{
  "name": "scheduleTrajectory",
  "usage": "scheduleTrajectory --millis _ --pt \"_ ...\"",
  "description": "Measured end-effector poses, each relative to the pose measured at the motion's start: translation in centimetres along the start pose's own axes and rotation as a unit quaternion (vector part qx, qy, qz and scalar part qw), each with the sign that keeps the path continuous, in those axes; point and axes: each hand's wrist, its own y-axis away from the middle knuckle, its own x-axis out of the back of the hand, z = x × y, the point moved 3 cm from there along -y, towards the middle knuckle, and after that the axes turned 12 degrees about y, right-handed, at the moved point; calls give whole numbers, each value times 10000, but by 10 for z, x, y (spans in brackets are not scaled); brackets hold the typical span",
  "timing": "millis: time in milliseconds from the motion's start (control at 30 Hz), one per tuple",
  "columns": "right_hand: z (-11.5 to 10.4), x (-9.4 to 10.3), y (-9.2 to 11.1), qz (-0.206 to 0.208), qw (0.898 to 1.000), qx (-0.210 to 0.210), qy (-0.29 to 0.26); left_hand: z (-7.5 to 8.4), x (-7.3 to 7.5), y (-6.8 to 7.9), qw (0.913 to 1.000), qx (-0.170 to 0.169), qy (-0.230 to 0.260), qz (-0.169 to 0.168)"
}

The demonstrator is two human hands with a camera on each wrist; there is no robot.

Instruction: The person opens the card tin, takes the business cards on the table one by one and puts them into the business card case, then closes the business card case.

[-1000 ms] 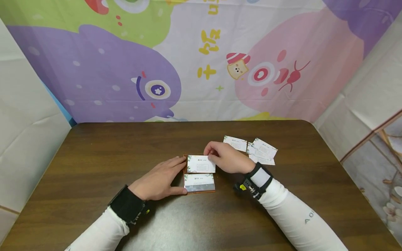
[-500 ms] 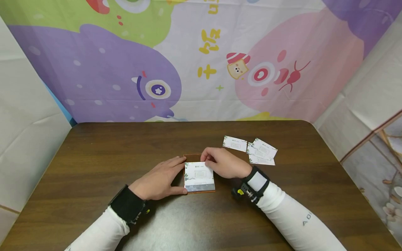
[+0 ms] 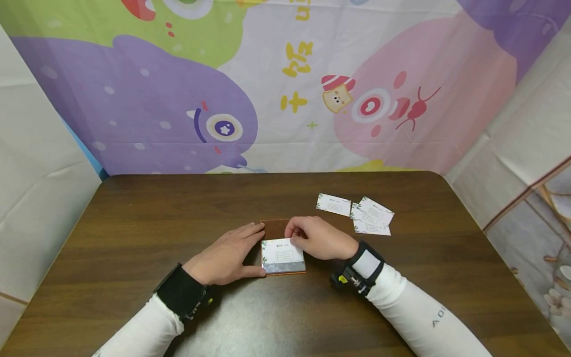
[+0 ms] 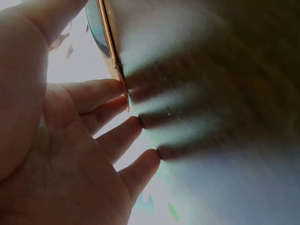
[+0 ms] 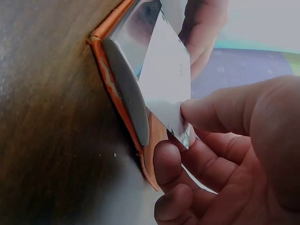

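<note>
A brown leather business card holder [image 3: 274,229] lies open-faced on the table, a grey metal-looking band [image 3: 285,267] across its near end. My right hand [image 3: 322,238] pinches a white business card [image 3: 281,246] between thumb and fingers at its far right corner. The card's lower part sits behind the band; in the right wrist view, the card [image 5: 166,77] slants up from the shiny metal part [image 5: 129,93]. Along the holder's left edge rests my left hand [image 3: 227,254], fingers extended, thumb at the near corner. The left wrist view shows its fingertips at the holder's thin edge [image 4: 112,44].
Several more business cards lie to the right and behind: a single card [image 3: 333,205] and an overlapping group [image 3: 372,216]. The brown wooden table [image 3: 178,208] ends at a cartoon-printed cloth [image 3: 285,144]. Pale panels [image 3: 40,163] flank both sides.
My right hand has brought the card toward the body, from over the holder's far half down into the band. My left hand has stayed at the holder's left edge.
</note>
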Motion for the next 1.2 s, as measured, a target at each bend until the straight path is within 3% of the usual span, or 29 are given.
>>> scheduleTrajectory --millis 667,1200 --pt "-2 -4 7 -153 9998 81 -77 1 2 0 10000 -55 -11 -11" --pt "-5 -6 9 -132 9995 139 249 1 1 0 10000 -25 51 -74"
